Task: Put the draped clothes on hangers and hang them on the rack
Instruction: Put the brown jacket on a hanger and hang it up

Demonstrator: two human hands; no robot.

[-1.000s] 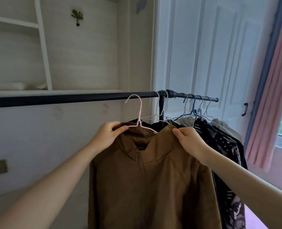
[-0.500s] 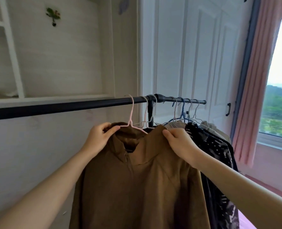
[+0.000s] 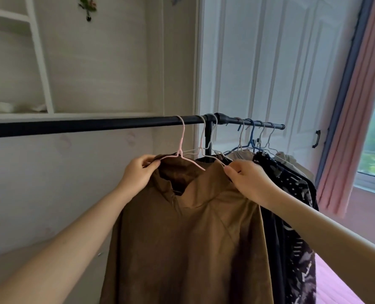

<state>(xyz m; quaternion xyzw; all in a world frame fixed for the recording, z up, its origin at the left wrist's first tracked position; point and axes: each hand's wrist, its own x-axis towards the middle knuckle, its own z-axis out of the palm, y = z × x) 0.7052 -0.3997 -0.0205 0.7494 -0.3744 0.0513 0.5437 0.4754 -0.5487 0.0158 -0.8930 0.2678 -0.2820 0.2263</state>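
brown jacket (image 3: 188,233) on rack (image 3: 83,126) | patterned garment (image 3: 296,216) touching right | curtain (image 3: 349,119) beyond

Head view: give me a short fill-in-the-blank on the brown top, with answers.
1. The brown top hangs on a ____ hanger.
2. That hanger's hook is over the black ____.
3. The left hand and right hand each grip the top near a ____.
4. The patterned dark garment hangs to the top's ____.

Answers: pink; rail; shoulder; right
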